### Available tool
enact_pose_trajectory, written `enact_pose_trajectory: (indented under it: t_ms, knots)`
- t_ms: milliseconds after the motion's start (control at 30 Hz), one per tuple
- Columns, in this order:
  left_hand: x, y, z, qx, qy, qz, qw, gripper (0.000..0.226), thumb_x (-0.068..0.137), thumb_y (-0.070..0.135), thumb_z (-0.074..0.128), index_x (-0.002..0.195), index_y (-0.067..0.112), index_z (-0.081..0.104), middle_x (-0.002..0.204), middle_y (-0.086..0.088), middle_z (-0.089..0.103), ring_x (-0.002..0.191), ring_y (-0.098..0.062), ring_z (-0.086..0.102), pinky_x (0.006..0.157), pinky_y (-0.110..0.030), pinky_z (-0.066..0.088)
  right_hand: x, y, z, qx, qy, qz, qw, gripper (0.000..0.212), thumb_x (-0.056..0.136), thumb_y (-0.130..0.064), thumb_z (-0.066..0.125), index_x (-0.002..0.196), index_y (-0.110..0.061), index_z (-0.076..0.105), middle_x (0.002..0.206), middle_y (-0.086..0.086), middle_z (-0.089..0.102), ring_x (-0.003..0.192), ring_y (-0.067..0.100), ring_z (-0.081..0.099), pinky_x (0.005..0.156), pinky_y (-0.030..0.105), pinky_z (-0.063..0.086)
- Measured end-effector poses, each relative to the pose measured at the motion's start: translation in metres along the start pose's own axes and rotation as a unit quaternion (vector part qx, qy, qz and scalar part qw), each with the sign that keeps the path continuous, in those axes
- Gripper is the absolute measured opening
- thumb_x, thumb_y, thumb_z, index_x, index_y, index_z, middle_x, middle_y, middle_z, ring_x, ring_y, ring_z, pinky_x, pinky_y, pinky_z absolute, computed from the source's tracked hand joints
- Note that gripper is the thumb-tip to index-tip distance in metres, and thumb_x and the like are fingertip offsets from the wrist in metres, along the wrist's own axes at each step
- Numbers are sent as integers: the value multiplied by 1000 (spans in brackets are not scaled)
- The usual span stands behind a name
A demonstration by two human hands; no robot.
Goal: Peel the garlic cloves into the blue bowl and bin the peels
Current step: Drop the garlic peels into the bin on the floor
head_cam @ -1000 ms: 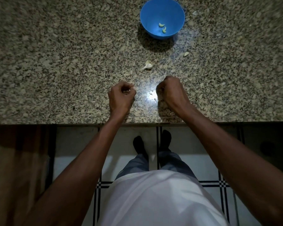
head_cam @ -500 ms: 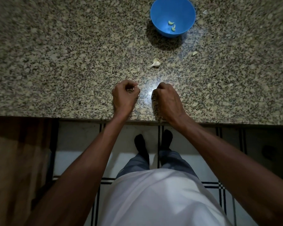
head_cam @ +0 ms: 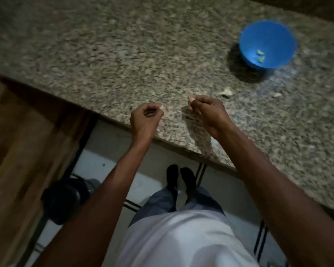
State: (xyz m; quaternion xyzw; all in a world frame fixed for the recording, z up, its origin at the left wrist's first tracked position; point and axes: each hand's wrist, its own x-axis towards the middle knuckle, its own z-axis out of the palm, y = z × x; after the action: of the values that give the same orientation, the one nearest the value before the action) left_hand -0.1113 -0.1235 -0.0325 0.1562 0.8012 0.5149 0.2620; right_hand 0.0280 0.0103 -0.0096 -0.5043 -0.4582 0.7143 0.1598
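**A peeled clove in one hand, a scrap of skin in the other**

The fingertips of the right hand (head_cam: 206, 110) are pressed together on a small pale garlic clove (head_cam: 191, 98), which shows just past the thumb. The left hand (head_cam: 146, 117) has its fingers curled inward, and the thumb and forefinger pinch a thin whitish piece of peel (head_cam: 161, 107). Both hands hang over the near edge of the speckled grey granite counter (head_cam: 123, 60), a little apart from each other.

I think the step here is to separate the two: the clove goes to the bowl, the skin goes to the bin. To do it well, the right hand should keep a firm but soft pinch, because a bare clove is slippery. It must reach to the round blue plastic bowl (head_cam: 266, 35), which stands well apart, further back and to the right, and release low over it. Two peeled cloves (head_cam: 260, 55) lie inside already.

The left hand should not open over the counter, since such a light skin drifts easily. A dark round object (head_cam: 63, 199) stands on the floor at the left; whether it is the bin I cannot tell, the picture is blurred.

A pale garlic piece with a stem (head_cam: 227, 92) and a small pale scrap (head_cam: 277, 95) wait on the counter near the bowl.
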Motion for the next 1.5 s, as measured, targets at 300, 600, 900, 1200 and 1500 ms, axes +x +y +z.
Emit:
enact_pose_trajectory:
  t_ms: [300, 600, 900, 1200, 1500]
  knots:
    - [-42, -71, -184, -185, 265, -125, 938, 13, 91, 8, 77, 88, 20, 75, 78, 4, 75, 71, -5, 69, 71, -21, 56, -36, 22, 220, -99, -272, 25, 957, 20, 102, -2, 62, 117, 9, 69, 87, 13, 64, 73, 15, 58, 73, 23, 51]
    - [-124, -185, -356, -254, 433, -207, 840, 16, 92, 4, 72, 88, 19, 76, 85, 1, 77, 80, -14, 73, 77, -25, 59, -132, 127, 421, -176, -425, 92, 883, 25, 102, -1, 61, 125, 9, 63, 86, 8, 62, 74, 13, 59, 81, 24, 56]
    - [-190, -282, -474, -287, 501, -235, 782, 18, 93, 3, 72, 110, 7, 74, 99, -4, 75, 86, -10, 72, 77, -18, 58, -192, 241, 541, -299, -444, 122, 836, 20, 99, -1, 63, 117, 5, 69, 103, 17, 69, 97, 27, 65, 109, 49, 53]
    - [-203, -347, -514, -324, 511, -304, 736, 21, 93, 3, 71, 113, 4, 75, 93, -4, 74, 78, -7, 68, 73, -17, 55, -199, 328, 604, -406, -424, 139, 797, 42, 96, -19, 74, 134, -2, 63, 128, 25, 67, 118, 42, 65, 106, 56, 53]
    - [-176, -436, -510, -337, 480, -348, 732, 18, 91, -3, 70, 109, 0, 75, 88, -8, 74, 77, -13, 70, 75, -22, 57, -185, 402, 631, -406, -433, 140, 793, 19, 101, -3, 63, 115, 8, 69, 105, 27, 66, 99, 36, 65, 96, 41, 58]
